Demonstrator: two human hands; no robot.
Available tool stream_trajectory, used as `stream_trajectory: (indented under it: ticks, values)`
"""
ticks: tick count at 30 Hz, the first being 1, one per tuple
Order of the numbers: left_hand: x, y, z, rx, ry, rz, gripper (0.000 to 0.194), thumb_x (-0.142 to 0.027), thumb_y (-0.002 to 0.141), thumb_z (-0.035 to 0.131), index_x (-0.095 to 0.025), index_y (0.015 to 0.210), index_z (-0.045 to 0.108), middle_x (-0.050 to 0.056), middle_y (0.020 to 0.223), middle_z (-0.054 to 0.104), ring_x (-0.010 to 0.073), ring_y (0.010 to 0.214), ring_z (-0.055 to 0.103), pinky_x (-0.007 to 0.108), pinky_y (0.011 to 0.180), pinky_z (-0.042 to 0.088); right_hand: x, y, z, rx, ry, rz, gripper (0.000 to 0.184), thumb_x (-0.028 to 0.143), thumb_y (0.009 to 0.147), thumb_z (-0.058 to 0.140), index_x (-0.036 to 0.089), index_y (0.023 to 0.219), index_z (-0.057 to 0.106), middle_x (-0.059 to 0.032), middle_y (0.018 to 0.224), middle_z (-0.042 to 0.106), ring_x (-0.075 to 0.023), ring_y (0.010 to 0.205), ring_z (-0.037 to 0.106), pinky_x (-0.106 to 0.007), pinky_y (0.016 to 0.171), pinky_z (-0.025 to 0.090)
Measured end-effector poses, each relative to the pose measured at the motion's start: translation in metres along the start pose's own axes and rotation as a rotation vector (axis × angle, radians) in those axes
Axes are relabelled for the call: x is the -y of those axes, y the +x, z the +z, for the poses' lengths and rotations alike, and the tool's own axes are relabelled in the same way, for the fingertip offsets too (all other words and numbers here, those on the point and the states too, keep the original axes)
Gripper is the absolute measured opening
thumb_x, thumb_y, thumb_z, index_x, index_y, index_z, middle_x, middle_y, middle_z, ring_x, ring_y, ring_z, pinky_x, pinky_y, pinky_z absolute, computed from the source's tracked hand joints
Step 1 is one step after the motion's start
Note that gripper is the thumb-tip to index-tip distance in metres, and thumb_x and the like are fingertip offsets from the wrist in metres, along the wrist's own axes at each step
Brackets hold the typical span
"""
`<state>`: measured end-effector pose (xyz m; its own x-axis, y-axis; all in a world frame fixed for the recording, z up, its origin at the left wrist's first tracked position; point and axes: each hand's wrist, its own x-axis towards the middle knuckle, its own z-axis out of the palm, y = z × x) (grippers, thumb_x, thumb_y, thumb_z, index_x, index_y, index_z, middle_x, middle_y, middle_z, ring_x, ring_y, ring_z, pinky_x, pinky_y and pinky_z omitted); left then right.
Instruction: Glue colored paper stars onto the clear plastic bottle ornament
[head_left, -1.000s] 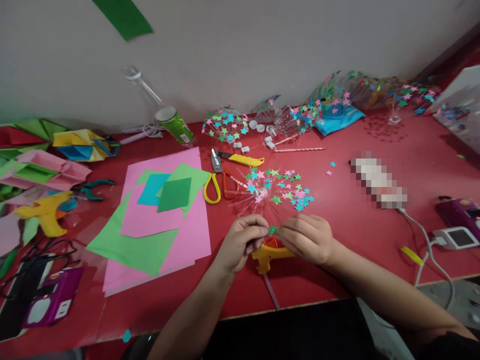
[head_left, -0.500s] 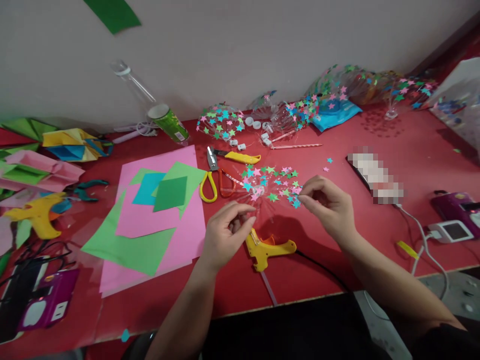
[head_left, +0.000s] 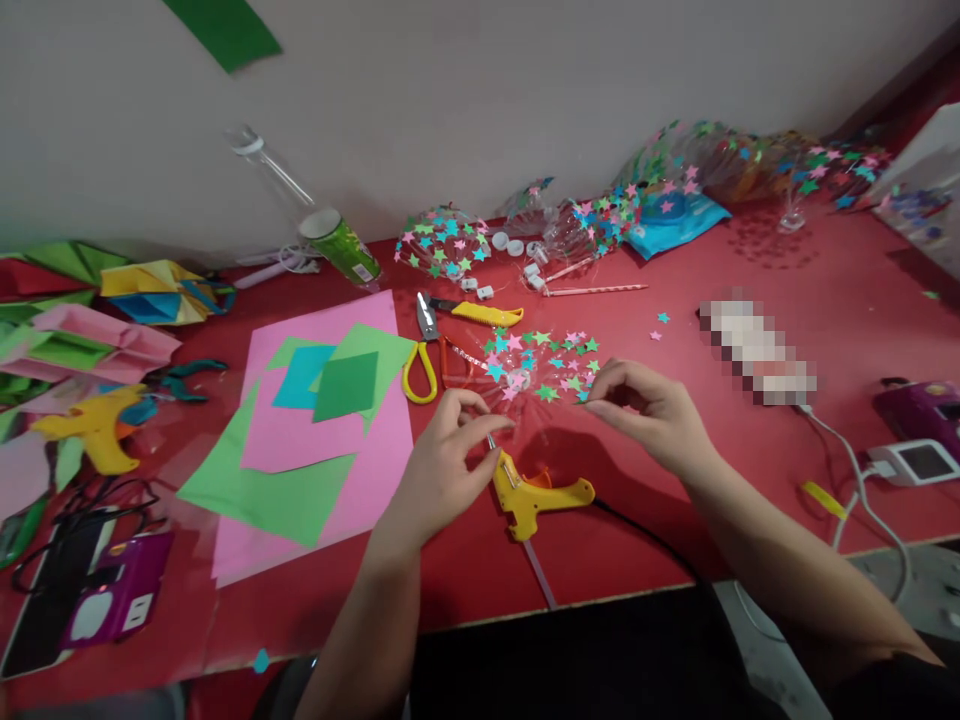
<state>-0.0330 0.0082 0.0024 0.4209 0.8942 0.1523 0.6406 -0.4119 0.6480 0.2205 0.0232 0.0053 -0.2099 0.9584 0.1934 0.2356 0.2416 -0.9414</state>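
Observation:
A clear plastic piece dotted with small paper stars (head_left: 541, 366) lies on the red table (head_left: 675, 480), just beyond both hands. My left hand (head_left: 442, 465) pinches thumb and fingers on its near left edge, close to the nozzle of a yellow glue gun (head_left: 536, 495). My right hand (head_left: 649, 410) is pinched at the piece's right edge, fingertips touching the stars; what it holds is too small to make out. The glue gun rests flat between my hands.
Yellow-handled scissors (head_left: 421, 365) and a yellow utility knife (head_left: 480, 314) lie beyond my left hand. Pink, green and blue paper sheets (head_left: 322, 430) cover the left. More star-covered pieces (head_left: 444, 245) line the wall. A phone and cables (head_left: 847, 470) sit right.
My hands separated from a shared pinch over the glue gun. The right hand moved up and right to the star piece's edge; the left stayed near its left edge, uncovering the glue gun.

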Motion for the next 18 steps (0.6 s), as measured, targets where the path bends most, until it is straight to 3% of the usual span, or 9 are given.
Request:
stream_trajectory:
  ticks: [5, 10, 18]
  values:
    - [0.003, 0.005, 0.016, -0.073, 0.084, 0.067, 0.015, -0.019, 0.084, 0.065, -0.02, 0.098, 0.07, 0.007, 0.102, 0.046, 0.0194, 0.091, 0.048, 0.036, 0.082, 0.046, 0.0, -0.003, 0.012, 0.104, -0.02, -0.072, 0.007, 0.022, 0.085, 0.061, 0.02, 0.078, 0.06, 0.0014, 0.075, 0.058, -0.0089, 0.066, 0.052, -0.024, 0.06, 0.042]
    - [-0.002, 0.01, 0.031, -0.219, -0.034, -0.019, 0.007, -0.021, 0.086, 0.063, -0.02, 0.086, 0.07, 0.002, 0.086, 0.047, 0.0179, 0.087, 0.052, 0.034, 0.079, 0.046, -0.005, -0.006, 0.026, 0.17, -0.097, -0.196, 0.007, 0.02, 0.087, 0.059, 0.019, 0.08, 0.059, 0.0004, 0.075, 0.059, -0.0091, 0.065, 0.052, -0.023, 0.059, 0.045]
    - [-0.001, 0.01, 0.035, -0.177, -0.113, -0.082, 0.009, -0.021, 0.086, 0.063, -0.02, 0.089, 0.071, 0.003, 0.087, 0.056, 0.0173, 0.085, 0.057, 0.031, 0.077, 0.048, -0.018, -0.009, 0.044, 0.114, -0.307, -0.451, 0.008, 0.016, 0.09, 0.052, 0.018, 0.086, 0.059, -0.0028, 0.077, 0.062, -0.011, 0.066, 0.054, -0.023, 0.058, 0.046]
